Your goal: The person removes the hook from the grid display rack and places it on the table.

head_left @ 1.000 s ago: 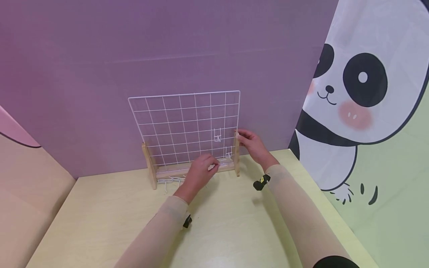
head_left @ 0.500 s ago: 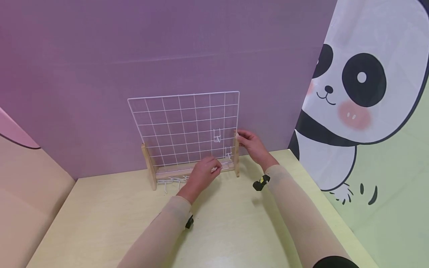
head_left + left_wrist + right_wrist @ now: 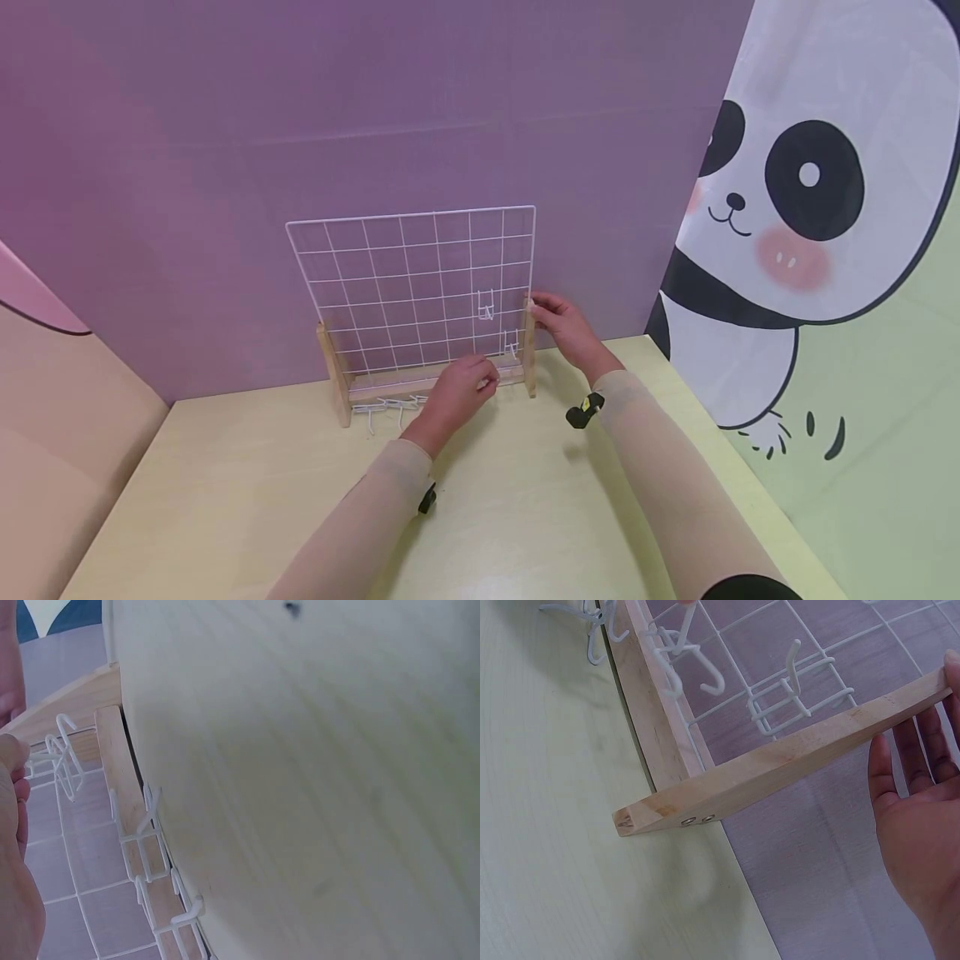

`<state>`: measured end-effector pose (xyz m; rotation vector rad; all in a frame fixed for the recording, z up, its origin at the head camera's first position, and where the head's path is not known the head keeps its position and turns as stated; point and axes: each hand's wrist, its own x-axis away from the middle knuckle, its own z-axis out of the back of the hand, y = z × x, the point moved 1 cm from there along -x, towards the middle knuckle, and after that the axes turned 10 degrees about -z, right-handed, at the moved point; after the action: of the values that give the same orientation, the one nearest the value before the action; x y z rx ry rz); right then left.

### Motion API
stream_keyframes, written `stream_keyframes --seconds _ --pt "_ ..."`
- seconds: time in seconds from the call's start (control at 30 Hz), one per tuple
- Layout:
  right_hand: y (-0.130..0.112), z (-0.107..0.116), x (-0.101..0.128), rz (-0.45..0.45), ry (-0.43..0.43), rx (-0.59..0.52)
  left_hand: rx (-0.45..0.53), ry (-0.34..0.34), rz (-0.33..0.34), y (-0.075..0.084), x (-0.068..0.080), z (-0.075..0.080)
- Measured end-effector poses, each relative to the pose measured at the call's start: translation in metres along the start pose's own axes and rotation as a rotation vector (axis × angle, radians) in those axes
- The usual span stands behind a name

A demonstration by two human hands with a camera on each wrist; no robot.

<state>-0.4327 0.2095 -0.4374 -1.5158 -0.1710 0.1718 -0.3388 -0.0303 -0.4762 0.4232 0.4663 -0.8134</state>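
Note:
A white wire grid panel (image 3: 408, 279) stands upright in a wooden stand (image 3: 335, 375). My left hand (image 3: 459, 393) is in front of the grid's lower right part and pinches a white wire hook (image 3: 66, 761) between thumb and fingertips. In the right wrist view that hook (image 3: 686, 660) is close to the grid's bottom; whether it touches the wires I cannot tell. My right hand (image 3: 566, 332) holds the upper end of the stand's right wooden upright (image 3: 780, 754). Two hooks hang on the grid's right side, a higher hook (image 3: 486, 307) and a lower hook (image 3: 795, 694).
Several loose white hooks (image 3: 386, 406) lie at the stand's front foot, left of my left hand. The pale wooden table (image 3: 225, 492) runs forward of the stand. A purple wall (image 3: 412, 100) rises close behind, and a panda-printed wall (image 3: 810, 275) is at the right.
My left hand has shifted slightly right and down along the grid's lower edge, still pinching the hook. My right hand stays at the upright.

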Motion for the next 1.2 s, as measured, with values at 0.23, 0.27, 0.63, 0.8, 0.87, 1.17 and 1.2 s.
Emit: stream_keyframes --seconds 0.23,0.27,0.63,0.8,0.87,1.17,1.2 --pt "0.002 0.0 -0.002 0.012 0.005 -0.012 0.004 -0.03 0.011 -0.001 0.0 -0.005" --pt "0.002 0.0 -0.002 0.016 0.005 -0.016 0.006 -0.03 0.008 -0.001 0.0 -0.006" --pt "0.0 0.0 0.001 -0.002 0.005 -0.008 0.004 -0.042 0.02 -0.002 0.002 -0.011" --pt "0.0 0.0 0.001 -0.011 -0.006 -0.018 0.008 -0.071 0.041 -0.004 0.002 -0.013" --pt "-0.001 0.0 0.001 -0.011 -0.009 -0.024 0.003 -0.078 0.037 -0.005 0.003 -0.014" --pt "-0.001 0.0 0.002 -0.015 0.002 -0.011 0.017 -0.135 0.023 -0.007 0.004 -0.017" --pt "-0.001 0.0 0.002 -0.014 0.002 -0.015 0.023 -0.143 0.025 -0.007 0.004 -0.017"
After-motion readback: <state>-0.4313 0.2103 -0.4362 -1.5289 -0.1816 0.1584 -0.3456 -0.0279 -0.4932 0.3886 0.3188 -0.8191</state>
